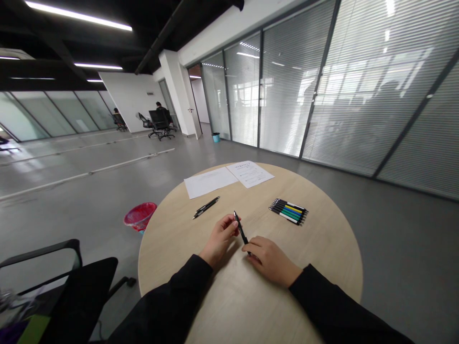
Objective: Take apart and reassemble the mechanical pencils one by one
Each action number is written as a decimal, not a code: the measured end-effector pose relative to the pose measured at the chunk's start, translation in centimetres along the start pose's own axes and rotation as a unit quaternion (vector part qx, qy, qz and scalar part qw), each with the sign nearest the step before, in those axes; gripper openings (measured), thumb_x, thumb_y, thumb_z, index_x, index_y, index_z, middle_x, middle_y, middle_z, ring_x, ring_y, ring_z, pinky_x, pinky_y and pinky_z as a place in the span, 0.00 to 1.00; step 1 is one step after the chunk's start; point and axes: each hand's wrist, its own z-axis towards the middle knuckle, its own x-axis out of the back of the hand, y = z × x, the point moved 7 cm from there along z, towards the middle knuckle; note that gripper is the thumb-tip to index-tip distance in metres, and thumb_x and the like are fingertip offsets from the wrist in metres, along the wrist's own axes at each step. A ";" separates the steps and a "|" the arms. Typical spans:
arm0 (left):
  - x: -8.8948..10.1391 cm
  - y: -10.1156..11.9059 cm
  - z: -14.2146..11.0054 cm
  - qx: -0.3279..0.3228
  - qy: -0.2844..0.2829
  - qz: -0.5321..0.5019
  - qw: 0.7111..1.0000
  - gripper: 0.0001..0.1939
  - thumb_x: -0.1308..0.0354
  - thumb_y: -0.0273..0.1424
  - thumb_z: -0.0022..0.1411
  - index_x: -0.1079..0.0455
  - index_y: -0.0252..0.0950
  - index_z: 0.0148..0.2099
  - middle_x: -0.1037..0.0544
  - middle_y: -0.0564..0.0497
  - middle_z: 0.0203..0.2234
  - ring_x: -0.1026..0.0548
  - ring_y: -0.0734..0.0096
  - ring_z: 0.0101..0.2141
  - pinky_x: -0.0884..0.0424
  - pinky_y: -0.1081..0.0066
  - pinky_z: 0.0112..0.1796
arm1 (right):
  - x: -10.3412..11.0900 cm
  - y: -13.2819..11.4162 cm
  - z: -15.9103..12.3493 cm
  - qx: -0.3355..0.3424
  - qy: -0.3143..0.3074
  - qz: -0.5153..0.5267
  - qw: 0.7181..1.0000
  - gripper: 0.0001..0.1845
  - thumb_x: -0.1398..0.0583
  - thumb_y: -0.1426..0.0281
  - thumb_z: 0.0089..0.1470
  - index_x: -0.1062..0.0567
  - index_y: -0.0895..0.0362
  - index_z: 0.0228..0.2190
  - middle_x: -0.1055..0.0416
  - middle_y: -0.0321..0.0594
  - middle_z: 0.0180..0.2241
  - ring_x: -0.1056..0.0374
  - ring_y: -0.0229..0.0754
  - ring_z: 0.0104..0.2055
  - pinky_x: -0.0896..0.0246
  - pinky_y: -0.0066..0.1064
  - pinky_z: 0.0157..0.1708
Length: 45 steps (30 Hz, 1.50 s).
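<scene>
A black pen [241,228] slants between my two hands, just above the round wooden table [172,258]. My left hand [223,235] pinches it near its upper end, thumb and fingers closed. At the lower end, my right hand [267,255] has its fingertips closed on the same pen. Two dark pens [206,208] lie side by side on the table beyond my left hand. To the right rests a neat row of several pens [289,211] with black ends and white, yellow, blue and green barrels.
Two sheets of paper [211,182] lie at the table's far edge, one printed. A red-lined bin [139,216] stands on the floor at left, near a black chair [68,296]. Glass partitions with blinds [287,95] rise behind. Farther back, a person [163,111] sits among office chairs.
</scene>
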 end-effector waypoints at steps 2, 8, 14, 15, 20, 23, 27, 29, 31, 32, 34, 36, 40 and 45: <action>0.0 0.1 0.0 0.001 0.000 -0.001 1.000 0.13 0.33 0.38 0.56 0.26 0.35 0.40 0.29 0.53 0.28 0.33 0.77 0.27 0.37 0.75 0.30 | 0.1 0.0 0.0 0.001 0.000 0.000 1.000 0.09 0.41 0.76 0.59 0.25 0.56 0.42 0.27 0.41 0.39 0.34 0.45 0.43 0.40 0.34 0.42; -0.3 -0.3 -0.1 0.019 -0.009 0.012 1.000 0.14 0.33 0.39 0.55 0.26 0.35 0.40 0.29 0.53 0.27 0.33 0.76 0.26 0.37 0.75 0.30 | -0.2 0.2 0.0 0.006 -0.008 -0.016 1.000 0.04 0.40 0.73 0.61 0.25 0.55 0.37 0.27 0.40 0.35 0.34 0.44 0.40 0.40 0.34 0.40; -0.2 -0.7 0.1 0.016 -0.014 0.004 1.000 0.13 0.33 0.38 0.57 0.26 0.35 0.40 0.30 0.53 0.27 0.34 0.77 0.26 0.39 0.76 0.29 | -0.1 0.1 -0.1 0.002 -0.003 -0.013 1.000 0.04 0.40 0.73 0.60 0.25 0.55 0.37 0.27 0.40 0.35 0.34 0.44 0.40 0.41 0.34 0.41; -0.1 -0.8 0.1 0.015 -0.014 0.002 1.000 0.13 0.33 0.38 0.57 0.26 0.35 0.41 0.30 0.54 0.27 0.34 0.77 0.26 0.39 0.76 0.29 | -0.1 0.1 -0.1 0.001 -0.004 -0.011 1.000 0.04 0.40 0.74 0.60 0.25 0.55 0.37 0.27 0.40 0.36 0.34 0.44 0.40 0.40 0.34 0.41; 0.0 -0.7 0.1 0.015 -0.012 0.006 1.000 0.13 0.33 0.37 0.57 0.27 0.35 0.41 0.30 0.54 0.27 0.34 0.77 0.26 0.38 0.76 0.29 | -0.1 0.1 -0.1 0.004 -0.006 -0.002 1.000 0.04 0.40 0.73 0.60 0.25 0.56 0.38 0.27 0.41 0.36 0.33 0.44 0.41 0.40 0.34 0.42; 0.0 -0.7 0.1 0.024 -0.006 0.012 1.000 0.15 0.33 0.39 0.55 0.27 0.35 0.40 0.29 0.53 0.26 0.34 0.76 0.25 0.38 0.75 0.29 | 0.0 0.1 -0.1 0.003 -0.008 0.000 1.000 0.04 0.40 0.72 0.61 0.25 0.56 0.39 0.26 0.40 0.36 0.33 0.44 0.40 0.40 0.34 0.41; -0.1 -0.5 0.0 0.019 -0.010 0.017 1.000 0.14 0.34 0.39 0.56 0.26 0.35 0.39 0.28 0.52 0.27 0.33 0.76 0.26 0.37 0.75 0.29 | 0.0 0.1 -0.1 0.001 -0.007 0.008 1.000 0.05 0.41 0.73 0.61 0.24 0.56 0.39 0.26 0.41 0.36 0.32 0.44 0.40 0.40 0.34 0.41; -0.1 -0.4 0.0 0.013 -0.009 0.020 1.000 0.13 0.34 0.38 0.56 0.26 0.35 0.39 0.28 0.52 0.27 0.33 0.76 0.26 0.38 0.75 0.29 | 0.0 0.1 -0.1 -0.003 -0.005 0.014 1.000 0.05 0.41 0.73 0.61 0.25 0.55 0.39 0.26 0.41 0.37 0.32 0.44 0.41 0.39 0.35 0.42; 0.1 -0.3 0.1 0.009 0.000 0.022 1.000 0.14 0.34 0.39 0.56 0.27 0.35 0.40 0.28 0.52 0.27 0.33 0.76 0.26 0.37 0.75 0.30 | 0.1 0.1 -0.1 -0.007 -0.003 0.024 1.000 0.07 0.41 0.74 0.61 0.25 0.55 0.41 0.26 0.41 0.38 0.32 0.45 0.42 0.38 0.35 0.44; 0.2 -0.3 0.1 0.007 0.005 0.021 1.000 0.14 0.34 0.39 0.56 0.27 0.35 0.40 0.28 0.52 0.27 0.33 0.76 0.26 0.37 0.75 0.30 | 0.1 0.1 0.0 -0.009 -0.002 0.029 1.000 0.08 0.41 0.75 0.60 0.25 0.55 0.42 0.27 0.42 0.38 0.33 0.45 0.43 0.38 0.35 0.44; 0.5 -0.2 0.2 0.003 0.017 0.017 1.000 0.15 0.34 0.39 0.55 0.27 0.35 0.40 0.28 0.52 0.28 0.33 0.76 0.26 0.36 0.74 0.30 | 0.3 0.0 0.0 -0.014 0.001 0.041 0.999 0.11 0.41 0.77 0.60 0.26 0.55 0.44 0.27 0.42 0.40 0.33 0.45 0.44 0.38 0.35 0.45; 0.7 -0.2 0.3 0.002 0.025 0.013 1.000 0.15 0.33 0.40 0.54 0.27 0.35 0.39 0.28 0.52 0.28 0.33 0.76 0.26 0.36 0.74 0.30 | 0.4 -0.1 0.0 -0.019 0.004 0.053 0.998 0.13 0.42 0.78 0.59 0.26 0.55 0.44 0.28 0.42 0.40 0.33 0.45 0.44 0.37 0.35 0.45; 1.1 -0.5 0.4 0.009 0.032 0.009 0.999 0.16 0.33 0.40 0.54 0.27 0.35 0.40 0.27 0.52 0.28 0.32 0.76 0.26 0.36 0.75 0.30 | 0.4 0.5 -0.1 -0.038 0.019 0.091 0.995 0.20 0.43 0.81 0.56 0.28 0.55 0.49 0.28 0.43 0.42 0.33 0.45 0.45 0.38 0.36 0.47; 1.2 -0.3 0.3 0.012 0.039 0.000 0.999 0.16 0.34 0.40 0.55 0.28 0.34 0.41 0.24 0.48 0.32 0.30 0.75 0.28 0.36 0.75 0.30 | 0.0 2.8 -0.4 -0.109 0.067 0.192 0.973 0.29 0.40 0.76 0.54 0.36 0.55 0.57 0.27 0.41 0.40 0.31 0.41 0.38 0.35 0.34 0.43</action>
